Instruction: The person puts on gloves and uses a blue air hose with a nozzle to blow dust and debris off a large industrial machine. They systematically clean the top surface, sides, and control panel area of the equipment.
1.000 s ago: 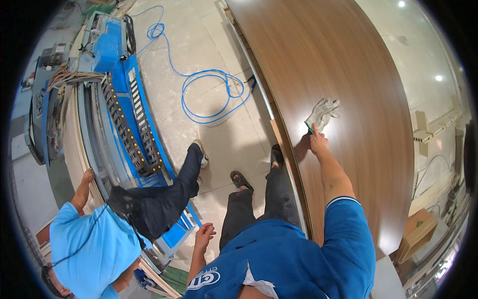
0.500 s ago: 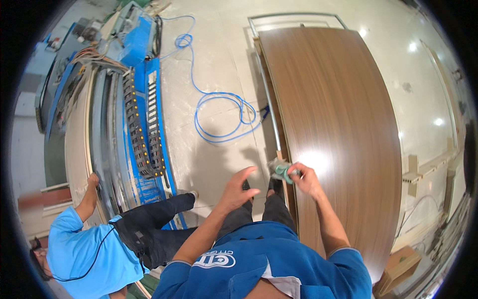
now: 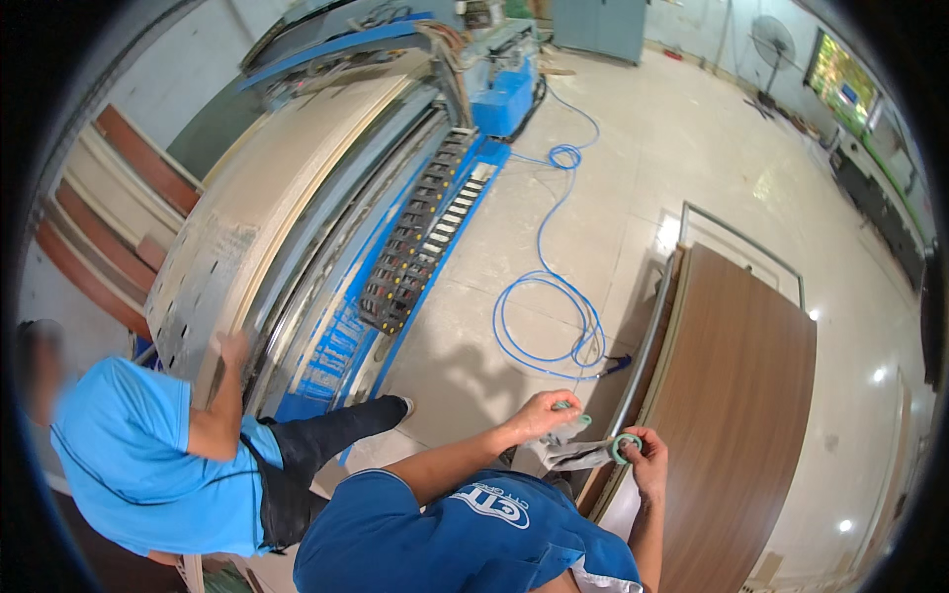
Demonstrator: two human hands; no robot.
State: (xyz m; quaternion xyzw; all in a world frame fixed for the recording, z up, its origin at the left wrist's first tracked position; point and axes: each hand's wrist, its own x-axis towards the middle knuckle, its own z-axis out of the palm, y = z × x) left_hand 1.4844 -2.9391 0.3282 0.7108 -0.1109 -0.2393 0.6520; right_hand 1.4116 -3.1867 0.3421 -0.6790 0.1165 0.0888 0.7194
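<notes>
My right hand [image 3: 649, 463] grips a small roll with a green core [image 3: 626, 450], probably tape, beside the wooden panel's near left edge. To its left, my left hand [image 3: 539, 417] is closed, pinching a green-edged piece [image 3: 583, 421] of clear material. Between the hands hangs a crumpled, see-through strip [image 3: 573, 453] reaching to the roll. Both hands are over the floor gap left of the wood-grain panel [image 3: 736, 366], which lies flat on a metal-framed cart [image 3: 647, 356].
A co-worker in a light blue shirt [image 3: 129, 455] leans at a long blue machine [image 3: 336, 336] on the left, one hand on its board edge. A coiled blue hose [image 3: 514, 341] lies across the tiled floor [image 3: 465, 381]. A standing fan [image 3: 773, 49] is far off.
The view has swung so the panel sits lower and farther right. My left hand, open and apart before, is now closed on part of the clear material, with a strip stretched to the roll.
</notes>
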